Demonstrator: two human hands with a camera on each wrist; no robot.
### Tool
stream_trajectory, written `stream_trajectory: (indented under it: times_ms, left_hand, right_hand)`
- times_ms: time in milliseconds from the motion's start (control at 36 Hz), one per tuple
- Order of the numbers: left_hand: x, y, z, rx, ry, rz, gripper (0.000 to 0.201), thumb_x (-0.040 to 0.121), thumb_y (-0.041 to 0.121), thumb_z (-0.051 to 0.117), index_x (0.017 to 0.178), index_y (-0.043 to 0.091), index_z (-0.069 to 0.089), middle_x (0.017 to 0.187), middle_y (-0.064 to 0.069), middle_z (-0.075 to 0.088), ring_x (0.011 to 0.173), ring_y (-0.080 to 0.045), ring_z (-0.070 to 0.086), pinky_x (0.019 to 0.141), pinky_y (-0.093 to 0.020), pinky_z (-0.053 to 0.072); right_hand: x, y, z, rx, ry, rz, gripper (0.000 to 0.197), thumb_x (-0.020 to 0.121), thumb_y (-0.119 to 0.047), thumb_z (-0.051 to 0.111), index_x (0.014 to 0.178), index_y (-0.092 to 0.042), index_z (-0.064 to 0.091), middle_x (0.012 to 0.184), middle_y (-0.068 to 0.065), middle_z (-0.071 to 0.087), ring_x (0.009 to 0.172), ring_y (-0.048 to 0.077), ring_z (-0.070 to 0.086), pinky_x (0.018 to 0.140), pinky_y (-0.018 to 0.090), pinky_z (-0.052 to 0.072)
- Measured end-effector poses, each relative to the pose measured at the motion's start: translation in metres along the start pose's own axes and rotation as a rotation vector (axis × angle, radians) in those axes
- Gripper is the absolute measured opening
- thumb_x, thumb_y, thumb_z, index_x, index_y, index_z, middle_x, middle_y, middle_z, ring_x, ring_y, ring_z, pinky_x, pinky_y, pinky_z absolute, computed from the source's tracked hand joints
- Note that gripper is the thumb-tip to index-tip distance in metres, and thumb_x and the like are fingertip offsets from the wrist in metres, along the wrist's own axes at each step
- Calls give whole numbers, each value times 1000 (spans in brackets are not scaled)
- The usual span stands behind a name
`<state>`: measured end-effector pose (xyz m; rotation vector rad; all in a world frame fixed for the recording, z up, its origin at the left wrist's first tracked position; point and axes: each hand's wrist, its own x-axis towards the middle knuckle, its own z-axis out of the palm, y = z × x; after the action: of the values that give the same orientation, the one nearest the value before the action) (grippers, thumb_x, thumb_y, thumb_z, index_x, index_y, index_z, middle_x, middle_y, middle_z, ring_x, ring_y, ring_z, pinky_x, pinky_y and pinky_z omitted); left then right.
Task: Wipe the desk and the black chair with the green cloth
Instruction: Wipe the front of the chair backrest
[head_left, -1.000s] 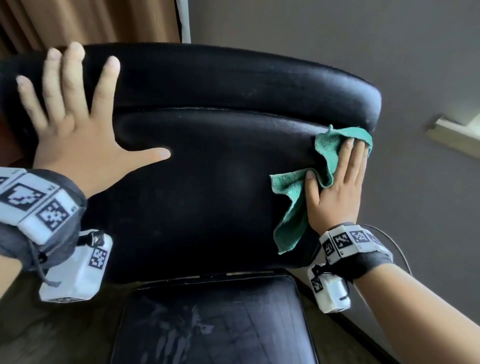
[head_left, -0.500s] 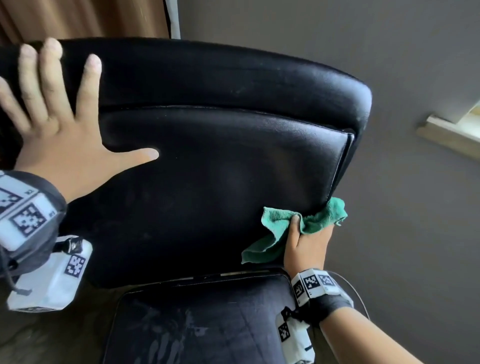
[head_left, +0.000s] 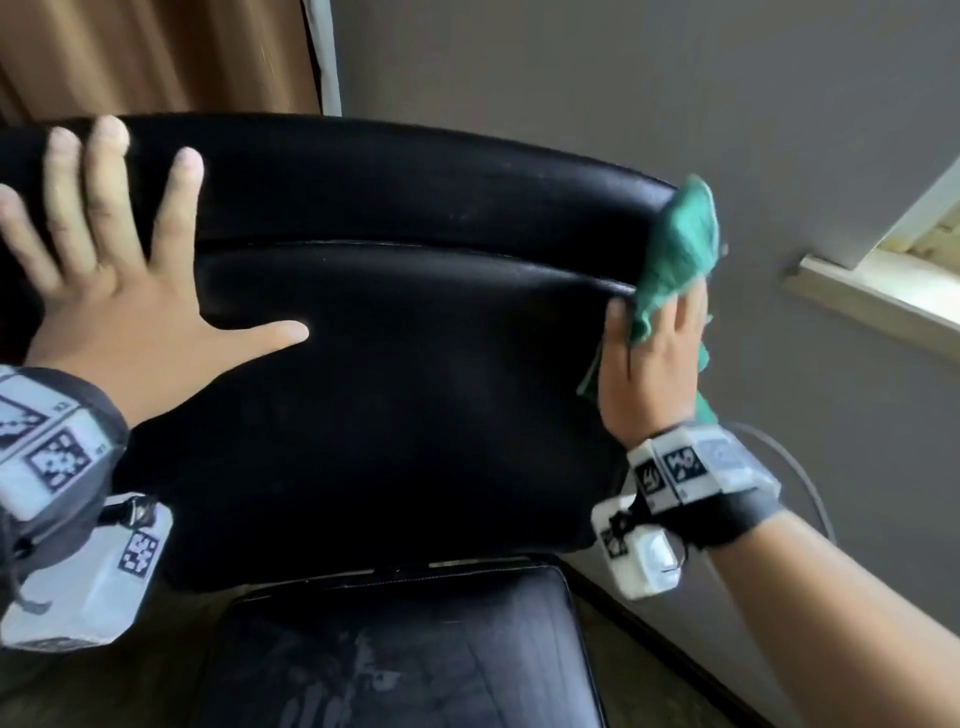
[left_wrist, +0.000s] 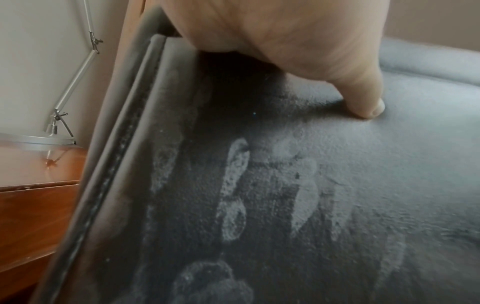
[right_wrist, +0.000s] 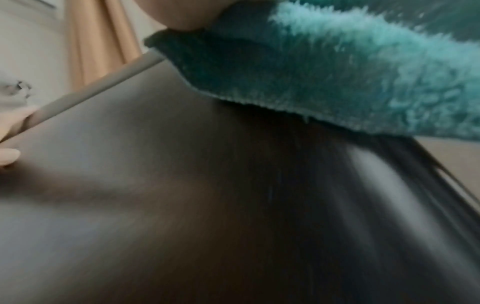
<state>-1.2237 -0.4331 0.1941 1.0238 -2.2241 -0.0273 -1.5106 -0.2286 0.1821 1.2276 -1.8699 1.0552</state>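
Grey wall behind, brown curtain at upper left, window sill at right. The black chair stands centre, backrest facing the camera and seat below it, the seat marked with pale smears. The left hand lies flat on the upper left of the backrest, fingers straight and spread, thumb pressing the upholstery. The right hand clasps the backrest's right edge and grips the green cloth, thumb on the front face; the fingers are partly hidden by fabric. The cloth is bunched over the top right corner, with loose ends hanging below the palm. In the left wrist view pale dusty prints mark the backrest; beside it stands a wooden worktop bearing a metal lamp.
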Motion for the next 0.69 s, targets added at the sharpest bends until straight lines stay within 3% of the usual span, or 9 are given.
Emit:
stream_trajectory:
  times_ms: [83, 167, 333, 444, 583, 694]
  left_hand:
    - [-2, 15, -9, 50, -21, -18, 104, 52, 101, 14, 137, 52, -23, 158, -18, 0, 135, -55, 18, 103, -73, 22]
    - [-2, 17, -3, 46, -31, -40, 105, 51, 101, 16, 136, 54, -25, 159, -11, -6, 136, -54, 16, 102, -74, 20]
    - [0, 20, -1, 48, -22, 9, 105, 54, 99, 19, 137, 51, -24, 158, -11, -10, 144, -38, -6, 108, -70, 11]
    - [0, 22, -4, 52, -5, 20, 102, 55, 99, 14, 137, 51, -24, 158, -14, -7, 144, -37, -5, 109, -69, 10]
    - [1, 17, 1, 98, -3, 12, 105, 61, 96, 23, 141, 46, -23, 158, -15, -7, 144, -37, -6, 110, -67, 11]
    - [0, 17, -5, 86, 4, 39, 101, 61, 97, 17, 143, 48, -16, 157, -17, 0, 143, -41, 3, 106, -70, 16]
  right_hand:
    - [35, 2, 3, -142, -57, -174, 50, 89, -17, 48, 138, -8, 41, 141, 23, 43, 133, 37, 29, 114, 47, 17]
    - [43, 8, 4, -240, -87, -168, 56, 89, -23, 48, 144, -19, 40, 152, 9, 34, 141, 31, 26, 117, 46, 13]
    - [33, 13, 8, -270, 10, 29, 60, 90, -31, 42, 147, -17, 33, 154, 5, 29, 144, 26, 22, 118, 45, 10]
    - [23, 15, 11, -251, 96, 162, 62, 90, -29, 40, 149, -12, 28, 156, 7, 25, 145, 27, 19, 119, 43, 12]
    - [11, 21, 18, -101, 199, 298, 60, 92, -23, 38, 146, 1, 28, 153, 19, 26, 143, 30, 23, 118, 29, 12]
    - [-10, 21, 20, 147, 257, 533, 56, 97, -24, 36, 147, -1, 24, 151, 13, 30, 138, 20, 28, 108, 7, 11]
